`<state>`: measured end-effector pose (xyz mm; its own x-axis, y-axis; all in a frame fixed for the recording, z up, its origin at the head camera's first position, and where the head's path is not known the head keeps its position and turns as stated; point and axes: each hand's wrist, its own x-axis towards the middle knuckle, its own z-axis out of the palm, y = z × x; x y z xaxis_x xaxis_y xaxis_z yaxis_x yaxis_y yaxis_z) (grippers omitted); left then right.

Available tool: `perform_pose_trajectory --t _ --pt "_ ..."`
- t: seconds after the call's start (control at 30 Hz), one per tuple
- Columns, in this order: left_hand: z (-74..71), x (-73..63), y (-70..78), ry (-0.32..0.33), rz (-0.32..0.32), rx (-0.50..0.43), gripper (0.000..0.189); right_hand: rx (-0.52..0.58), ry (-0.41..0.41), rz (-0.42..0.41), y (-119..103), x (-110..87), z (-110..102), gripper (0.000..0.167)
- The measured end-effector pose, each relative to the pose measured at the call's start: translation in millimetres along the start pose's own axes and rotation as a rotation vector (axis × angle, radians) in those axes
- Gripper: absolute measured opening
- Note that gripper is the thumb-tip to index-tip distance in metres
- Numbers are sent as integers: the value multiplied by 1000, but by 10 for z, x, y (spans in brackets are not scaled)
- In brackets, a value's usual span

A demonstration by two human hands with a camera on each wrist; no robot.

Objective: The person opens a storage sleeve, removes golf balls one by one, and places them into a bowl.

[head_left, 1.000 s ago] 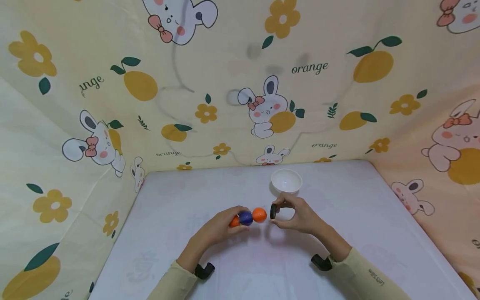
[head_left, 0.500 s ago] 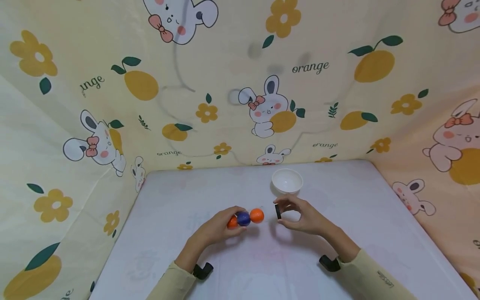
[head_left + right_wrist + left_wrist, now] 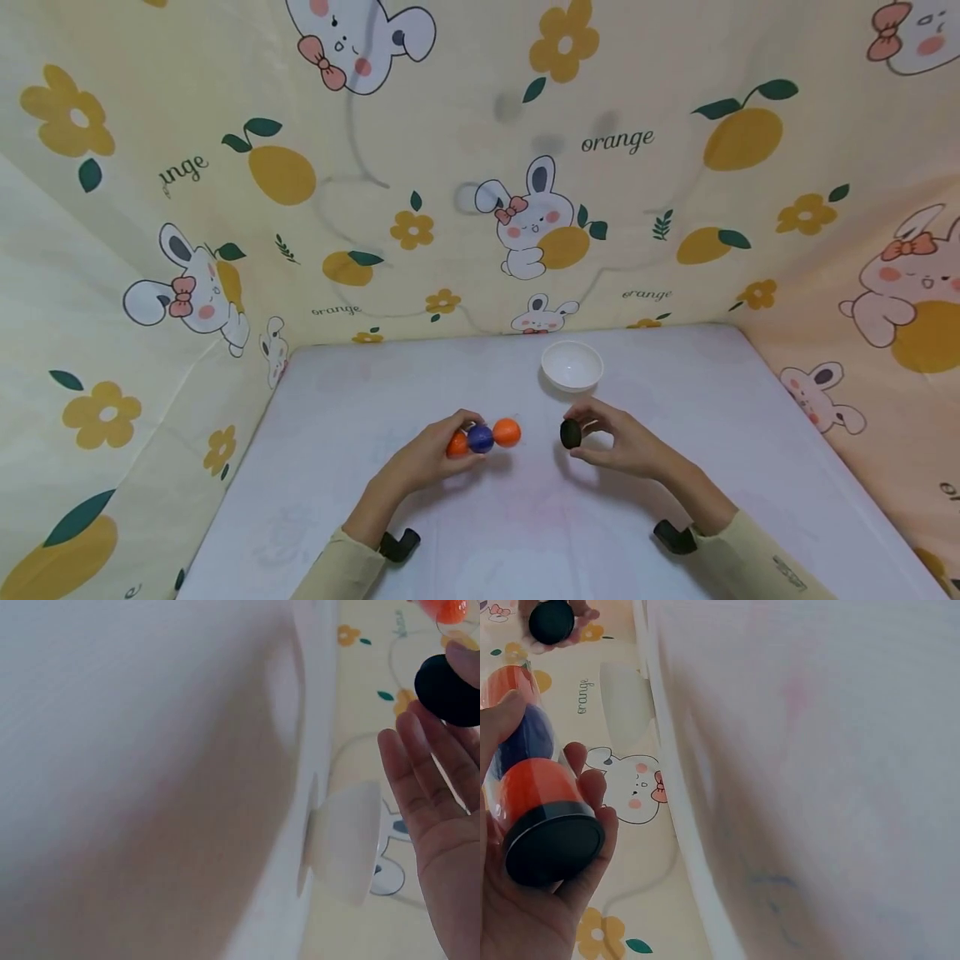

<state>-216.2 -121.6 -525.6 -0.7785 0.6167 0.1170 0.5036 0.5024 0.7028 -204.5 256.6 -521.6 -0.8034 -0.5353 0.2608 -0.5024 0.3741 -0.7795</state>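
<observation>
Head view, lower middle of the frame: left hand (image 3: 427,454) curled partway closed round a clear tube (image 3: 526,746), thumb on one side, fingers on the other. Three balls in a row inside: orange (image 3: 457,444) at the left, blue (image 3: 481,439) in the middle, orange at the right. Tube held nearly level above the bench (image 3: 360,392), right end slightly higher in the frame. Left wrist view, lower left: black base (image 3: 553,847) on the tube's near end, facing the camera.

Right hand (image 3: 618,442), right of centre: pinching a round black lid (image 3: 571,433) between thumb and fingers, a gap showing behind it. Right wrist view, right edge: several fingers of that hand fairly straight. Lid near the tube's right end, not touching; clear rim just visible, upper right.

White bowl (image 3: 572,367) upright on the bench, above the right hand in the frame. Backdrop (image 3: 450,108) behind, printed with rabbits, oranges and flowers. Pale sleeves (image 3: 341,567) at the bottom edge.
</observation>
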Motion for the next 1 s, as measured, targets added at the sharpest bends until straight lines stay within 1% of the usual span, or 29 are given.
perform_pose_trajectory --t 0.3,0.6,0.77,1.0 --pt "-21 -16 -24 -9 -34 -20 49 -84 -28 108 56 -85 -28 49" --pt "-15 -22 -14 3 -33 -52 50 -134 -68 196 101 -145 -26 45" --pt "-15 -21 -4 11 -38 -58 49 -130 -96 221 139 -151 -14 44" --pt "-17 -29 12 20 -69 -66 52 -157 -111 230 146 -155 -19 48"
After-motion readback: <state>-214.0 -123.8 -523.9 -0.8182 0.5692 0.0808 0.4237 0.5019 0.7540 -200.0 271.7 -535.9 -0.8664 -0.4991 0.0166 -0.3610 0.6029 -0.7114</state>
